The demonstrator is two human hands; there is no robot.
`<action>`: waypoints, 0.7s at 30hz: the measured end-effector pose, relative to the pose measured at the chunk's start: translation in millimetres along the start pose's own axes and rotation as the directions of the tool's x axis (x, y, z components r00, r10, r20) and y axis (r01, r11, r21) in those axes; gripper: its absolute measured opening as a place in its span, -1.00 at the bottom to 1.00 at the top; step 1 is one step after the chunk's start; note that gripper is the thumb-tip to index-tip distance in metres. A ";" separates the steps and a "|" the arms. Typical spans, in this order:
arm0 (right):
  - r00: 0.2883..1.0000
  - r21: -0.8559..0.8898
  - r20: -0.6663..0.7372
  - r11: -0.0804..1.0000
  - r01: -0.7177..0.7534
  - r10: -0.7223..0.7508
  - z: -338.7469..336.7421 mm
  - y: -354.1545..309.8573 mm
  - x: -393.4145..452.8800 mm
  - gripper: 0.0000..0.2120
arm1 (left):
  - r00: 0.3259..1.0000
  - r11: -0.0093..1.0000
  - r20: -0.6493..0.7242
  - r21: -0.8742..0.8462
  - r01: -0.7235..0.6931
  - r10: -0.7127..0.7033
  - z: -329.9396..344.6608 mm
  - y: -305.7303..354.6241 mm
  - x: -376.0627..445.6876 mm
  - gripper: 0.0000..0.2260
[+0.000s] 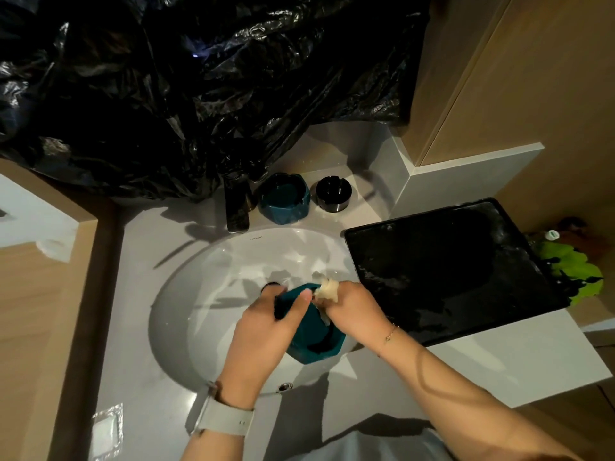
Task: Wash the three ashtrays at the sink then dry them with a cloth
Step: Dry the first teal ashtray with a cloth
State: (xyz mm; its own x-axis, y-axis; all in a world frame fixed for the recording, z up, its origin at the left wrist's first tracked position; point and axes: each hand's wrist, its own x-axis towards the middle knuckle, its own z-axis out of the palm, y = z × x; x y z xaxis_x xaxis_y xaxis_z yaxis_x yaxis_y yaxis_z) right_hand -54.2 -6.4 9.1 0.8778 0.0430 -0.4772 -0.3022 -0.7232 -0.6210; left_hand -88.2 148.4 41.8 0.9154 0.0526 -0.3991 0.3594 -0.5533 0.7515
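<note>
Here, a person's left hand (266, 324) grips a faceted teal ceramic ashtray (314, 331) tilted over the white oval sink basin (206, 271), while the right hand (352, 311) clutches a pale wet sponge (327, 288) against its rim. Behind the basin, a second teal ashtray (284, 202) and a round black ashtray (333, 194) stand side by side on the grey counter (139, 327), near a black tray (449, 267).

This is a bathroom or washroom vanity. At the centre of the frame an oval white undermount sink (213, 294) is set into a pale grey stone-like countertop (139, 344), with a dark faucet (237, 207) at its far rim. Light wood-grain cabinet panels (519, 78) close in the upper right and left edge. Crumpled black plastic sheeting (186, 88) covers the wall across the top.
</note>
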 end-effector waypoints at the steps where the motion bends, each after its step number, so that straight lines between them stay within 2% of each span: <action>1: 0.998 -0.052 0.031 0.997 0.053 -0.051 -1.7 -1.9 -0.8 -0.78 | 0.999 1.000 0.051 0.005 0.009 -0.010 -4.1 1.2 2.9 -0.68; 4: 0.989 -0.111 0.074 0.985 0.136 -0.128 -4.4 -13.6 -6.2 -0.83 | 0.986 0.999 0.162 0.017 0.043 -0.045 -5.5 4.9 11.3 -0.73; 7: 0.999 -0.054 0.032 0.998 0.027 -0.025 0.1 -13.6 -4.6 -0.86 | 0.992 0.995 0.082 -0.040 0.095 -0.091 0.9 6.0 15.8 -0.80; 9: 0.994 0.058 0.058 0.993 -0.101 0.097 7.3 -7.8 -4.9 -0.86 | 0.992 0.992 -0.024 -0.040 0.121 -0.122 7.8 5.2 17.1 -0.74; 11: 0.954 0.267 0.155 0.919 -0.290 0.256 16.3 -4.1 -11.2 -0.87 | 0.983 0.991 -0.130 -0.032 0.129 -0.132 16.5 4.1 17.0 -0.65; 13: 0.888 0.472 0.270 0.753 -0.458 0.371 22.9 -3.1 -19.0 -0.88 | 0.976 0.993 -0.184 -0.042 0.110 -0.116 26.1 1.4 15.6 -0.63; 14: 0.871 0.531 0.292 0.690 -0.491 0.395 25.1 -1.2 -19.8 -0.86 | 0.976 0.995 -0.191 -0.031 0.098 -0.102 30.2 -0.1 14.0 -0.63; 15: 0.867 0.546 0.288 0.674 -0.497 0.406 27.4 2.1 -17.8 -0.86 | 0.978 0.997 -0.192 -0.002 0.081 -0.080 33.5 -1.9 12.1 -0.63; 17: 0.910 0.414 0.162 0.811 -0.413 0.381 26.6 9.1 -10.7 -0.82 | 0.979 0.997 -0.200 0.063 0.050 -0.037 36.5 -5.0 6.5 -0.64; 19: 0.961 0.116 0.037 0.954 -0.278 0.275 16.9 7.8 -7.2 -0.74 | 0.977 0.994 -0.214 0.103 0.037 -0.014 35.7 -7.2 1.2 -0.65; 20: 0.975 -0.029 0.012 0.975 -0.219 0.220 12.6 5.3 -6.2 -0.68 | 0.976 0.993 -0.218 0.114 0.033 -0.007 34.9 -8.3 0.3 -0.65; 21: 0.983 -0.101 0.005 0.978 -0.180 0.182 11.0 2.8 -5.7 -0.65 | 0.975 0.993 -0.222 0.116 0.030 -0.003 34.2 -9.5 -0.2 -0.65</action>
State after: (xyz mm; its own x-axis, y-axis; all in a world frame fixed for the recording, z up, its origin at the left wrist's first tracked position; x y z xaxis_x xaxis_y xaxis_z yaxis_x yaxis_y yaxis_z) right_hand -64.1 -1.1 3.3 0.8062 -0.0858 -0.5854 -0.4164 -0.7851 -0.4585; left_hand -98.0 125.2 16.8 0.9317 0.2372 -0.2751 0.3628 -0.6441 0.6734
